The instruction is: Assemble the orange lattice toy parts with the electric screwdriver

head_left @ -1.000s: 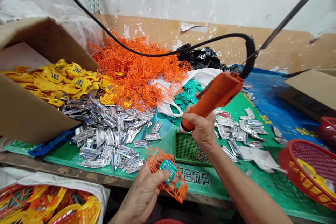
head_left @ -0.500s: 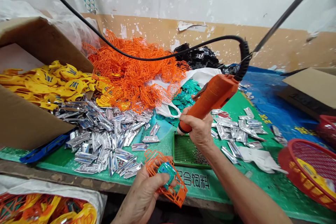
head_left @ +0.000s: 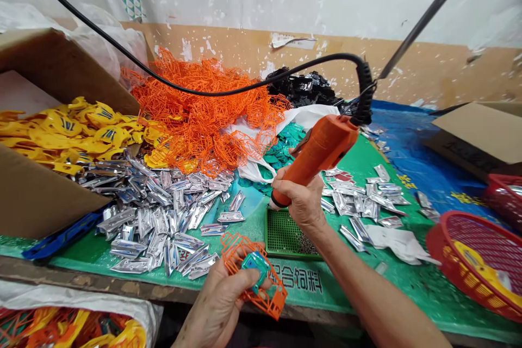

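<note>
My left hand [head_left: 224, 296] grips an orange plastic openwork frame [head_left: 278, 303] near the table's front edge. A small teal plastic plate [head_left: 252, 264] lies on that frame, with my thumb pressing on it. Wrapped in my right hand [head_left: 305, 198] is an orange electric screwdriver [head_left: 320, 149], tilted, its tip end pointing down and left. The screwdriver is above the green gridded tray [head_left: 280, 232], apart from the frame. Small screws [head_left: 306, 243] lie in the tray's right part, partly hidden by my right forearm.
Silver metal pieces [head_left: 155, 223] lie heaped at left, with more at right. Behind are piles of orange frames [head_left: 196, 103], teal plates [head_left: 287, 144] and black parts [head_left: 305, 87]. A cardboard box [head_left: 36, 190] holds yellow parts. A red basket [head_left: 438, 236] stands right. The screwdriver's cable [head_left: 163, 79] arches overhead.
The whole scene has shifted slightly left in the picture. Both hands keep their grips, with the screwdriver and frame in nearly the same positions relative to each other.
</note>
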### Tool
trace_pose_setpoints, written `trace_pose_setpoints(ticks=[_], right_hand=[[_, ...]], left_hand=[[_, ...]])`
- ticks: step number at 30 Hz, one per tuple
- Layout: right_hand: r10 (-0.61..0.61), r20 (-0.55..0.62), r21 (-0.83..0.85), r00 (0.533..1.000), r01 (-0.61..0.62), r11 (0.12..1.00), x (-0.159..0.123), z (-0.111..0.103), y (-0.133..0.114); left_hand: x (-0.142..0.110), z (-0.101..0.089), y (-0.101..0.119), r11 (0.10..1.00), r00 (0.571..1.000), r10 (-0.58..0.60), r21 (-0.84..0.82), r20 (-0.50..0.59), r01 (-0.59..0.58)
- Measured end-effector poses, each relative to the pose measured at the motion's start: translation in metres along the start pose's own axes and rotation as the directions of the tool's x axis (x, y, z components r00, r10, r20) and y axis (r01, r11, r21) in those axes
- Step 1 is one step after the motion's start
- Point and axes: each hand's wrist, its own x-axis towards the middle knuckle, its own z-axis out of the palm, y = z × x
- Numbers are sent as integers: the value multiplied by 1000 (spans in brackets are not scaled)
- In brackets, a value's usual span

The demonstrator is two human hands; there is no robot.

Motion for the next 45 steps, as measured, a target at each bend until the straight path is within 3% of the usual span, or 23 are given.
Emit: trace_pose_setpoints(ticks=[9,19,24,29,33,38,45], right_hand=[[11,0,-32,1000,-11,999,-3,4,-9],[25,-40,35,999,-24,999,0,3,-5],[-22,-72,80,997,28,996,-1,-2,-22],[-65,7,214,998,62,975,-21,0,-59],[-51,117,291,992,15,956,-47,6,-80],[-27,205,331,978,-43,943,-71,10,-86],[-26,267,299,963,-58,953,-81,11,-83]], left_hand=[[-1,0,0,1000,999,-15,4,-49,16],[-2,1,-2,999,996,42,7,-73,-42],[-1,4,0,998,996,60,30,-70,-58],[-2,7,-1,995,995,94,16,-40,-93],[-4,11,-1,991,991,130,-5,-17,-130],[-6,15,1,990,990,139,-35,-22,-140],[-5,15,2,991,991,131,-25,0,-131]])
